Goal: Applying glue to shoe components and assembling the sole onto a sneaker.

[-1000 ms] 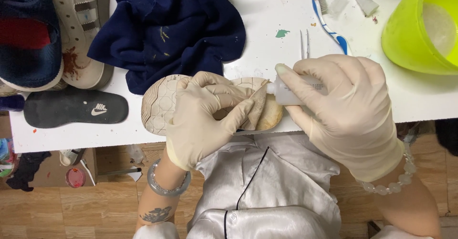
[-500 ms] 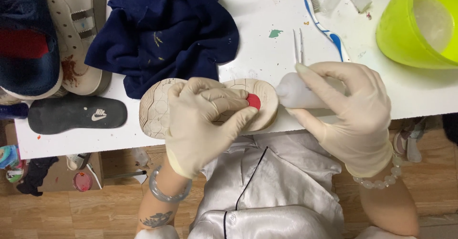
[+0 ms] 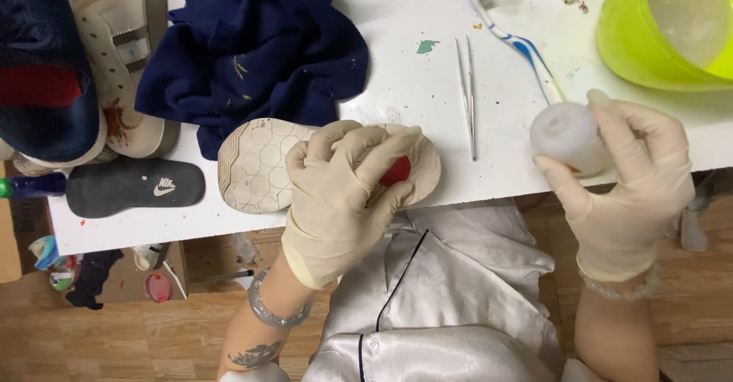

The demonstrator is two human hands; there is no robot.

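at the worktop [image 3: 397,84] edge, left hand [image 3: 343,191] clamps the upturned shoe sole [image 3: 256,164]; right hand [image 3: 618,176] curls round a small white bottle [image 3: 565,134]; cleaning looks underway, careful dabbing likely next.

Left hand [image 3: 343,199], gloved, grips a shoe [image 3: 263,161] turned sole-up at the near edge of the white table [image 3: 405,84]; a red patch [image 3: 395,172] shows on the sole beside the fingers. Right hand [image 3: 622,191], gloved, holds a small translucent bottle [image 3: 569,134], clear of the shoe. Between the 2 hands lie tweezers [image 3: 467,92] and a toothbrush [image 3: 519,46]. Navy cloth [image 3: 252,46] sits behind the shoe; a yellow-green bowl [image 3: 634,54] at far right; 1 black insole [image 3: 134,187] at left.
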